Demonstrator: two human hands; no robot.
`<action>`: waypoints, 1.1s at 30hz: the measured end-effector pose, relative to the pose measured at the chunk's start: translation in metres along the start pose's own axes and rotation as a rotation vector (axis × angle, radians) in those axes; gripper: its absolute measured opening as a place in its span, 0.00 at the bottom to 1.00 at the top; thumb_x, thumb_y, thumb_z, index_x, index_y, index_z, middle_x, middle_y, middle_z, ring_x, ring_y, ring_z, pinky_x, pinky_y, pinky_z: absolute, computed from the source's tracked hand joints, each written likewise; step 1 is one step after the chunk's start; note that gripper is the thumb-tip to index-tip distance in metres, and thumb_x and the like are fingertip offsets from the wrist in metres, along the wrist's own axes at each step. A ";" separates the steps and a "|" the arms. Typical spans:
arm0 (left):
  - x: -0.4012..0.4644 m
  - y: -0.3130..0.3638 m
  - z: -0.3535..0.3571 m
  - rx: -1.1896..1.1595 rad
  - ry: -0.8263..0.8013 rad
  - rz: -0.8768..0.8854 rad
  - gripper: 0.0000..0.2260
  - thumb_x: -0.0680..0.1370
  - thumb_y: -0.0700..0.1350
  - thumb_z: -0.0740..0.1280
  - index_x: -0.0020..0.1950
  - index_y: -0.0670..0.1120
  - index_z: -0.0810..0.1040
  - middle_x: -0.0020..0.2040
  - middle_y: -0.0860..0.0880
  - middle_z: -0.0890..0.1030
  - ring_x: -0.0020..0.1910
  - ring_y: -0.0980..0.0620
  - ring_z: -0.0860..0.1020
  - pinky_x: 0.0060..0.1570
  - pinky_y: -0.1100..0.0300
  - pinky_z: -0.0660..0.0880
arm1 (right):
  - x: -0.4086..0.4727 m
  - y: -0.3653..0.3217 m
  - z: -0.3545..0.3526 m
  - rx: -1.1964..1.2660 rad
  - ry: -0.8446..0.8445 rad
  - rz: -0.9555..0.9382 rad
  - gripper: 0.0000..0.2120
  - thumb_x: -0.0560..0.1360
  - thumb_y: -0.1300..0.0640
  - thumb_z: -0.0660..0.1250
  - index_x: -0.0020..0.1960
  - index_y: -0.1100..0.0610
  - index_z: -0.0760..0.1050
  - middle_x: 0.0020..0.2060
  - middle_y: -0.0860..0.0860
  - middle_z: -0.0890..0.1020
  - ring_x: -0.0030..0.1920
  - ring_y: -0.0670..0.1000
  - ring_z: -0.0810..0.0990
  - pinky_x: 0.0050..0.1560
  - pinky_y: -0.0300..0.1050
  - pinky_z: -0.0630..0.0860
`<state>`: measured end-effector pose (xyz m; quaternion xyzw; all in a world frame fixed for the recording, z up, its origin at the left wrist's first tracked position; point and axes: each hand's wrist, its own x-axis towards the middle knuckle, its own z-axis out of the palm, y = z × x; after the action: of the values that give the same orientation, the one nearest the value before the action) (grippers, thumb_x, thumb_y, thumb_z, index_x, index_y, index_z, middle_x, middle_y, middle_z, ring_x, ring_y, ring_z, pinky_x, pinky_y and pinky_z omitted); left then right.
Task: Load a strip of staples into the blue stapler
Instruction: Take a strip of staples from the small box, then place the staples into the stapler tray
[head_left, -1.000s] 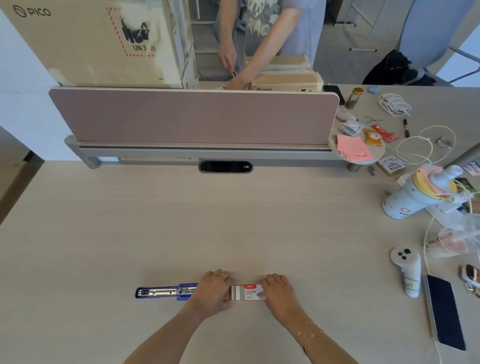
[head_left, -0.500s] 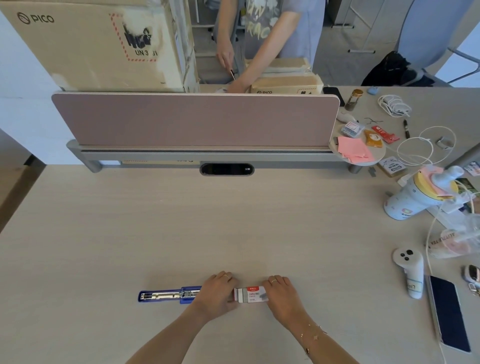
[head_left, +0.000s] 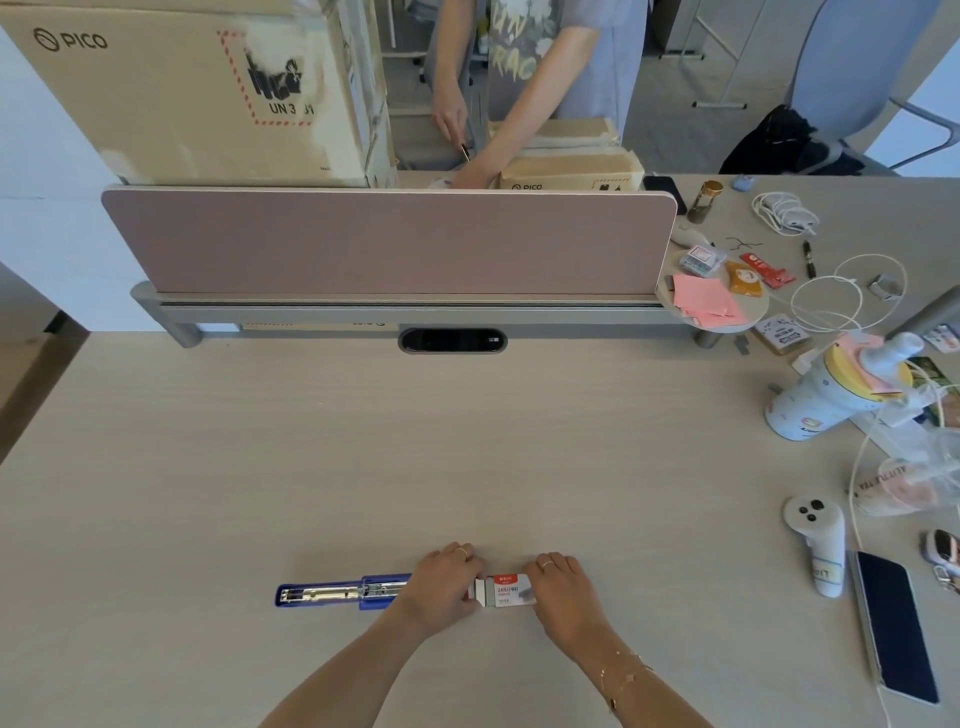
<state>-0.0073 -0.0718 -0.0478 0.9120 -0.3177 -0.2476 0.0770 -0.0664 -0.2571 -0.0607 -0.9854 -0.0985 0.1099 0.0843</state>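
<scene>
Both hands, left hand (head_left: 441, 584) and right hand (head_left: 563, 590), grip the staple box (head_left: 506, 591); slide its tray out slowly (blue stapler (head_left: 337, 592) lies open).

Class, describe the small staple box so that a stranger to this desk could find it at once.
Start at the near edge of the pale desk, where two hands meet. Between them lies the staple box, right of the opened blue stapler. It alone is white with a red band.

Open desk (head_left: 363, 467) ahead and left of the stapler (head_left: 337, 593), clutter along the right edge, divider panel (head_left: 384, 241) behind
</scene>
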 end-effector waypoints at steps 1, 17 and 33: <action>0.000 0.000 0.000 0.000 -0.006 -0.010 0.12 0.73 0.46 0.66 0.55 0.45 0.74 0.57 0.44 0.75 0.58 0.46 0.71 0.53 0.51 0.70 | 0.000 0.000 0.000 0.000 0.003 -0.001 0.22 0.41 0.58 0.81 0.33 0.54 0.79 0.29 0.50 0.81 0.30 0.49 0.79 0.32 0.36 0.76; 0.002 0.001 -0.002 -0.295 0.074 -0.124 0.03 0.75 0.45 0.66 0.45 0.46 0.78 0.44 0.54 0.70 0.52 0.51 0.73 0.46 0.57 0.71 | 0.000 0.001 0.002 0.016 0.036 -0.008 0.24 0.40 0.55 0.83 0.35 0.54 0.80 0.30 0.49 0.82 0.31 0.49 0.80 0.33 0.37 0.77; -0.006 0.000 -0.020 -0.769 0.207 -0.303 0.14 0.74 0.40 0.66 0.32 0.57 0.76 0.44 0.50 0.77 0.48 0.52 0.76 0.50 0.61 0.72 | 0.006 -0.016 -0.012 0.234 0.042 0.002 0.14 0.67 0.44 0.65 0.46 0.53 0.78 0.43 0.49 0.80 0.46 0.51 0.76 0.47 0.38 0.61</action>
<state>-0.0014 -0.0681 -0.0279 0.8733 -0.0552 -0.2639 0.4059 -0.0608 -0.2417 -0.0470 -0.9711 -0.0824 0.1003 0.2005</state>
